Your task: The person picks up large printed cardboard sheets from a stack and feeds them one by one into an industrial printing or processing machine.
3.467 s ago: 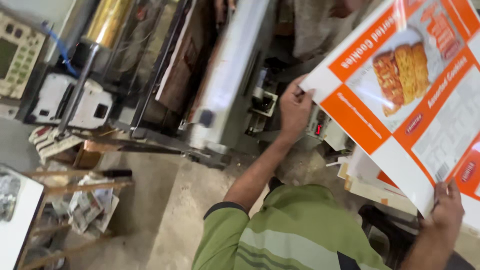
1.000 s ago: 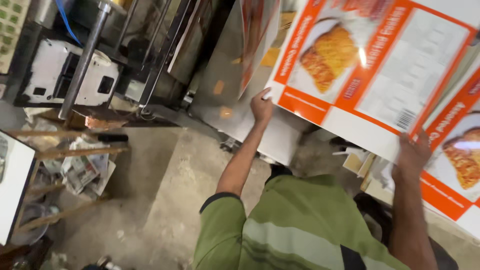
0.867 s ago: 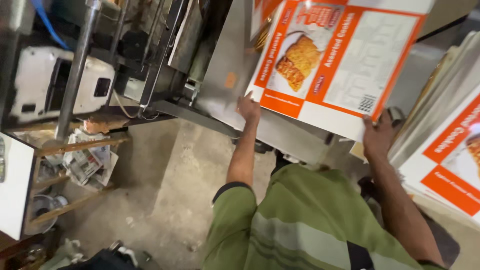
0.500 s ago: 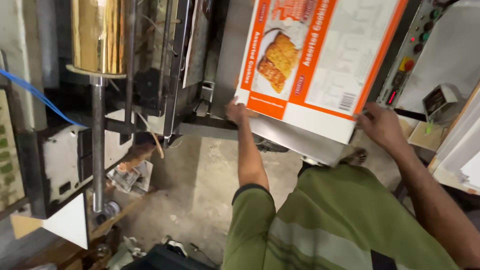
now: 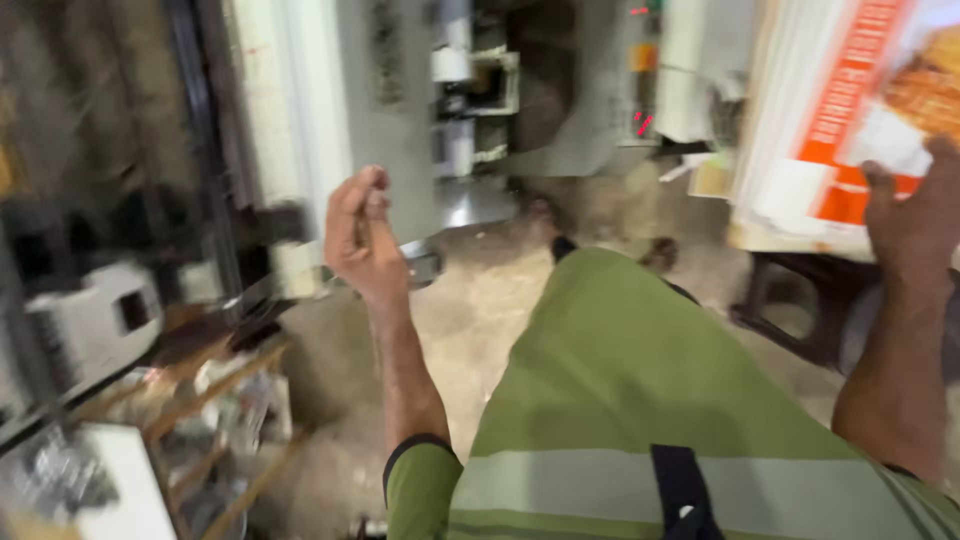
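Printed sheets (image 5: 830, 130) stacked at two o'clock
Right hand (image 5: 915, 215) lies flat on them, fingers spread; left hand (image 5: 362, 235), curled and empty, should steady the stack's edge.

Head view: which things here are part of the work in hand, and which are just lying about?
In hand:
- right hand resting on the stack of orange-and-white printed sheets
- left hand raised, fingers curled, apparently holding nothing

Lying about:
- grey machine ahead
- wooden rack with scraps, lower left
- dark stand under the stack
- concrete floor
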